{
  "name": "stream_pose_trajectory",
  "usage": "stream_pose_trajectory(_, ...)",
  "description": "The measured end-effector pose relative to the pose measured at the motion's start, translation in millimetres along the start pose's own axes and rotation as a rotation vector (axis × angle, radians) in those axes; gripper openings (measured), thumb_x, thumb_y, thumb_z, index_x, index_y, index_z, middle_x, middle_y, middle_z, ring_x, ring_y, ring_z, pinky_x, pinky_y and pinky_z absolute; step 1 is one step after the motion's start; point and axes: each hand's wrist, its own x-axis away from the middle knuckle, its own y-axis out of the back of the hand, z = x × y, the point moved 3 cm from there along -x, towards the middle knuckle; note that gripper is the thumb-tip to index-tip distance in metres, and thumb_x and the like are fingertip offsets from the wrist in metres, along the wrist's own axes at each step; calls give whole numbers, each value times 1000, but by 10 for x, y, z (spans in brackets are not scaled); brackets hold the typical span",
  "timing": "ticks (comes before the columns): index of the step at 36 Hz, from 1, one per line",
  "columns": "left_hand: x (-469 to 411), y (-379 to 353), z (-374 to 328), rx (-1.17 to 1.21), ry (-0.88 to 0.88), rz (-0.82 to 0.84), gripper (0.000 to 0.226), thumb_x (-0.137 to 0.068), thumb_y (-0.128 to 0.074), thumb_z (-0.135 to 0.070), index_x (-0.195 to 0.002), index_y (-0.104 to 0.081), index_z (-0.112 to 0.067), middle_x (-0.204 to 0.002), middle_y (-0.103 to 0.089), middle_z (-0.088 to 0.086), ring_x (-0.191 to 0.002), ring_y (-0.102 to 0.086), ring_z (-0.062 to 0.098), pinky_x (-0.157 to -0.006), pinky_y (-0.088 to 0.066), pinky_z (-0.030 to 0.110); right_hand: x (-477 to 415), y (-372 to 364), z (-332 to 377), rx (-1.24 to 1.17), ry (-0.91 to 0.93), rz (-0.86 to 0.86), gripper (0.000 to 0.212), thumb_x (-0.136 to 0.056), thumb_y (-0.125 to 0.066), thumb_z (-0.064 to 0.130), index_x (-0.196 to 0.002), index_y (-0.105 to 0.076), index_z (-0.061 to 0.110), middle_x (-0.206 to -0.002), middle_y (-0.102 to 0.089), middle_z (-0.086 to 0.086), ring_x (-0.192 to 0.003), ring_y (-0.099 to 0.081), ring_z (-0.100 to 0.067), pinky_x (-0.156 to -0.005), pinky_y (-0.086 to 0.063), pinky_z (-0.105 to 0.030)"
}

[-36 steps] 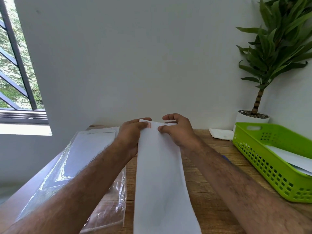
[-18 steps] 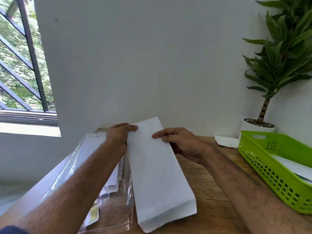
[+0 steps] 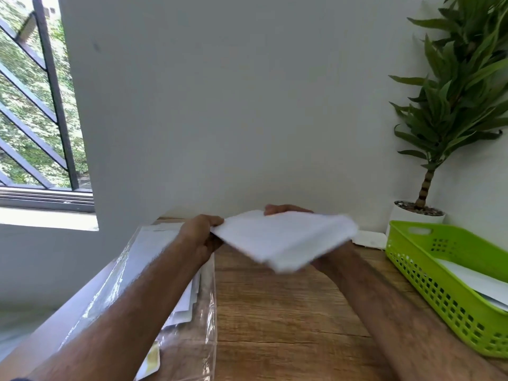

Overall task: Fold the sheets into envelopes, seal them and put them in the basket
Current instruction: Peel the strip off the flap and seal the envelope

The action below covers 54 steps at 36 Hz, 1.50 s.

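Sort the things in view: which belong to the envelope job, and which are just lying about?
Job: envelope, held by left hand and right hand; green basket; plastic pack of paper.
Lying about: potted plant; white block by the wall.

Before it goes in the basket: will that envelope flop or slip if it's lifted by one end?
Probably light: the envelope is held above the table by edge grips from the left hand and right hand. Likely fairly stiff, since it spans between the hands without visible sag, though it's blurred. The smooth paper may slip.
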Motion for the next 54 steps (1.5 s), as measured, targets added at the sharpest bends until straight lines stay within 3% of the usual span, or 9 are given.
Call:
stream_pose_trajectory(4,110,-124,14,-162,-6,122,21,-98,-42,-2,-98,-59,9,-65,-66,17,-48,-67,21,-44,-56,25,-39,186,-33,-19,73,-224,18,-88,-75,22,-105,-73,17,-114,-74,4,-115,-63,-20,-88,-47,-41)
stream_pose_trajectory(9,156,-164,37,-771,-328,40,56,-95,-55,-52,-76,-69,0,-55,-65,10,-42,-55,22,-47,-44,24,-111,355,-121,-210,4,-300,24,-90,-72,17,-114,-71,13,-117,-75,-5,-111,-69,-27,-87,-56,-39)
stream_pose_trajectory(12,173,-190,-16,-749,-511,3,66,-94,-48,-65,-76,-73,-6,-62,-69,5,-51,-62,20,-55,-51,30,-131,386,-183,-207,-60,-299,29,-89,-72,15,-117,-70,11,-116,-75,-7,-108,-70,-28,-84,-58,-39)
stream_pose_trajectory(22,119,-268,115,-302,-296,269,26,-93,-63,-6,-118,-67,0,-110,-75,17,-96,-74,34,-84,-61,49,-107,244,-341,-32,-293,-47,38,-88,-73,15,-123,-66,2,-117,-74,-16,-109,-71,-33,-98,-54,-51)
stream_pose_trajectory(29,218,-354,252,-483,-131,471,26,-87,-67,-5,-113,-70,-2,-107,-76,14,-98,-73,32,-76,-60,40,-132,345,-274,-141,-127,-296,33,-90,-71,16,-121,-68,6,-112,-76,-14,-102,-73,-32,-94,-56,-51)
stream_pose_trajectory(38,142,-284,191,-304,-242,295,25,-92,-67,-11,-117,-67,-5,-107,-76,14,-96,-74,32,-80,-62,45,-37,113,-277,45,-254,-36,30,-92,-69,16,-119,-68,5,-110,-76,-14,-100,-74,-32,-83,-61,-41)
stream_pose_trajectory(42,132,-281,203,-347,-222,352,30,-89,-68,-6,-119,-66,-4,-110,-75,15,-99,-73,34,-78,-61,44,-59,129,-282,38,-221,-111,32,-93,-70,28,-116,-70,7,-108,-77,-13,-102,-73,-32,-92,-58,-46)
stream_pose_trajectory(51,86,-301,205,-381,-265,362,27,-92,-64,-5,-118,-68,-3,-109,-75,18,-92,-74,32,-72,-61,39,-78,187,-268,17,-157,-152,26,-92,-63,3,-117,-70,3,-113,-74,-19,-95,-72,-30,-80,-61,-37)
stream_pose_trajectory(54,79,-294,168,-358,-311,347,24,-91,-62,-1,-113,-70,-6,-106,-74,17,-87,-72,31,-74,-61,40,-89,173,-279,1,-153,-131,28,-92,-60,2,-118,-70,5,-118,-72,-20,-102,-69,-35,-92,-55,-47)
